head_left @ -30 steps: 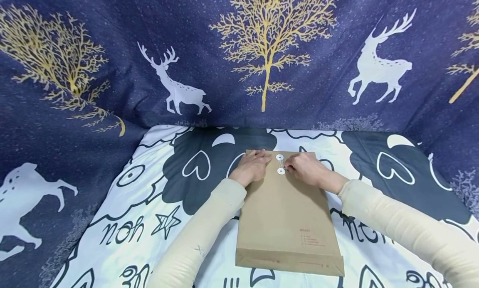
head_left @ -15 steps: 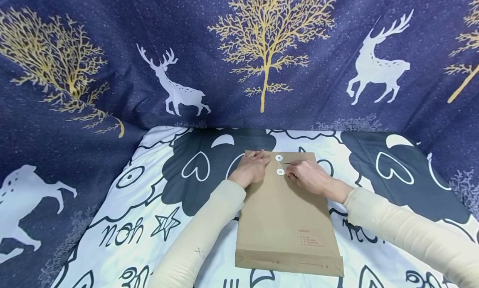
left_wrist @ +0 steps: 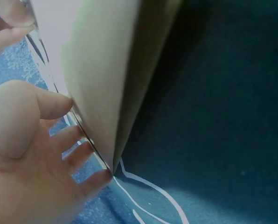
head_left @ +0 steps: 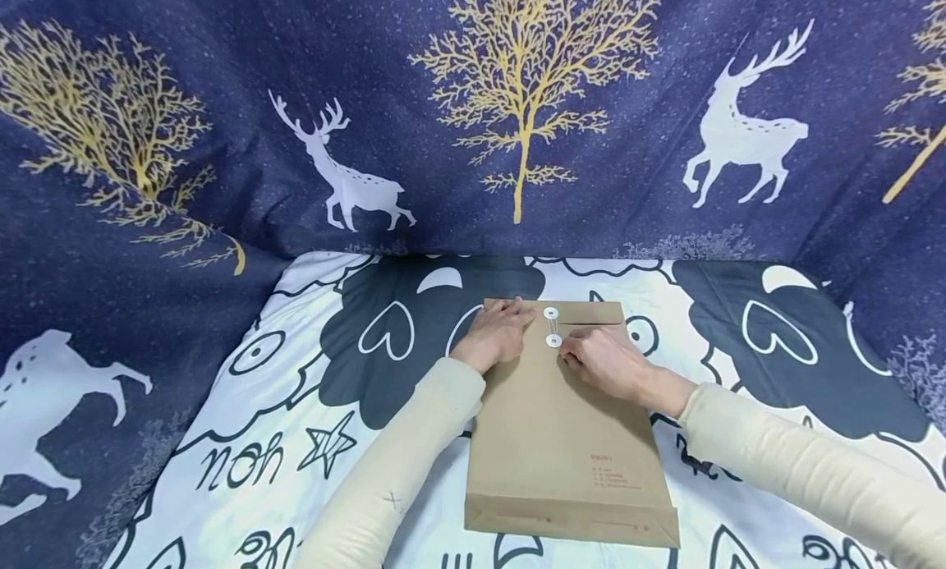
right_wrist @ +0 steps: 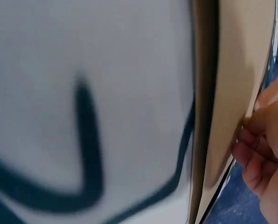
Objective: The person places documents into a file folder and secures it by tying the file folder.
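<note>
A brown paper document envelope (head_left: pixel 562 421) lies flat with its flap at the far end. Two white round buttons sit on it, the upper button (head_left: pixel 551 313) on the flap and the lower button (head_left: pixel 553 341) just below, with thin string (head_left: pixel 552 327) running between them. My left hand (head_left: pixel 495 331) rests on the envelope's upper left, its fingers (left_wrist: pixel 66 137) spread along the far edge. To the right of the lower button, my right hand (head_left: pixel 606 360) has thumb and curled fingers pinched together on the string's end, which they mostly hide.
Beneath the envelope is a white and black patterned cloth (head_left: pixel 251 405). A dark blue hanging (head_left: pixel 443 142) with deer and trees rises behind and at the sides. Small red print (head_left: pixel 613 474) marks the envelope's lower right.
My right hand has shifted slightly down, toward me, from beside the gap between the buttons to beside the lower one, uncovering more of the flap's right side. My left hand stays put.
</note>
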`<state>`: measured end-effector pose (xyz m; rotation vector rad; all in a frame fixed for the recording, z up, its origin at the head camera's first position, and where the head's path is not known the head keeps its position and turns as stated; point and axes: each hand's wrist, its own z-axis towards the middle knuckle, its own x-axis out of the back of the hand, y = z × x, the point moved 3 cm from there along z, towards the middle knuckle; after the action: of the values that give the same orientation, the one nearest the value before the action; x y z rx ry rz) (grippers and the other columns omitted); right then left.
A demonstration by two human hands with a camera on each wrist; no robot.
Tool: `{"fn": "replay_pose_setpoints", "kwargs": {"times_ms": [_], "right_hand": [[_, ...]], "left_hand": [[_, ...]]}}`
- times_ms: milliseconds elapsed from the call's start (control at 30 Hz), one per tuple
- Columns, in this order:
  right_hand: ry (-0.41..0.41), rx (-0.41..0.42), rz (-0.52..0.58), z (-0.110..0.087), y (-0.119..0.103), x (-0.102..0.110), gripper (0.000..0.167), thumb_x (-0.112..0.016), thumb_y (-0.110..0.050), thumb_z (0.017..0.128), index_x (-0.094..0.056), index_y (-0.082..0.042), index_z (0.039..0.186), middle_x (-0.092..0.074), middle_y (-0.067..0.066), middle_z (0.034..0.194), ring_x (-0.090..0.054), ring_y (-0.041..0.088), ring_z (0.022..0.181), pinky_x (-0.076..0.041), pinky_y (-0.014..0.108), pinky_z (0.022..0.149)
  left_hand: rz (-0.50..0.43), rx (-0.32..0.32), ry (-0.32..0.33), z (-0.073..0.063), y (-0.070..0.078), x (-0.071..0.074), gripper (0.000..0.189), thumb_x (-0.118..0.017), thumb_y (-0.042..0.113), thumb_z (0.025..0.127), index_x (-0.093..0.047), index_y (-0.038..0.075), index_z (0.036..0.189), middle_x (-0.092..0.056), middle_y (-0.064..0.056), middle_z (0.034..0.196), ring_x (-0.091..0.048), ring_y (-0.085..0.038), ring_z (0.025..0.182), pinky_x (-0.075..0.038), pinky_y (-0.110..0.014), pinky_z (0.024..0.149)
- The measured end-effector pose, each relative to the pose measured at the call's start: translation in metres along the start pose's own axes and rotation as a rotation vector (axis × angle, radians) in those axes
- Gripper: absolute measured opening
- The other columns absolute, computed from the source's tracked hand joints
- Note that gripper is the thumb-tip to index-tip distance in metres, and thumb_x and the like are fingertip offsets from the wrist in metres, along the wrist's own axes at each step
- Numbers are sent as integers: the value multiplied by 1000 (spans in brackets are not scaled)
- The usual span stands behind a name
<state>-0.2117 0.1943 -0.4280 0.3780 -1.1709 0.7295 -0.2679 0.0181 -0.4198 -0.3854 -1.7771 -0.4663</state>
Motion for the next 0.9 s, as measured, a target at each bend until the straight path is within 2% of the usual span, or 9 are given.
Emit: {"fn": "replay_pose_setpoints", "kwargs": {"times_ms": [100, 333, 500, 700, 900], "right_hand": [[10, -6, 0, 0, -4, 0, 29, -71, 7, 78, -60, -18, 69, -59, -7, 68, -51, 8, 55, -43, 28, 51], [-42, -38, 30, -3, -10, -1, 30, -71, 7, 80, -59, -19, 71, -59, -8, 71, -50, 8, 56, -43, 26, 50], [-43, -51, 32, -4, -11, 0, 31, -69, 9, 79, -58, -19, 70, -58, -7, 70, -49, 8, 55, -42, 26, 49], [-56, -36, 61, -7, -15, 1, 30, -70, 9, 81, -60, -18, 72, -59, -8, 71, -51, 7, 57, -44, 25, 50], [-33, -6, 55, -10, -20, 2, 31, -72, 8, 80, -60, -19, 70, -58, -9, 69, -51, 7, 57, -46, 29, 52]], "left_hand": [[-2, 4, 2, 0, 0, 0, 58, -47, 17, 105, -37, 27, 161, -25, -4, 169, -24, -23, 154, -24, -51, 121], [0, 2, 0, 0, 0, 0, 59, -47, 16, 104, -37, 27, 161, -25, -4, 169, -24, -22, 154, -25, -50, 121], [2, 3, -3, 0, 1, 0, 59, -46, 16, 104, -37, 27, 161, -25, -4, 169, -24, -23, 154, -25, -50, 121], [6, 0, -5, 0, 2, -1, 59, -47, 16, 104, -37, 27, 161, -25, -4, 169, -24, -24, 154, -25, -50, 121], [6, 4, -9, 0, 1, -1, 59, -46, 16, 104, -37, 27, 161, -25, -4, 169, -23, -24, 155, -24, -51, 121]]}}
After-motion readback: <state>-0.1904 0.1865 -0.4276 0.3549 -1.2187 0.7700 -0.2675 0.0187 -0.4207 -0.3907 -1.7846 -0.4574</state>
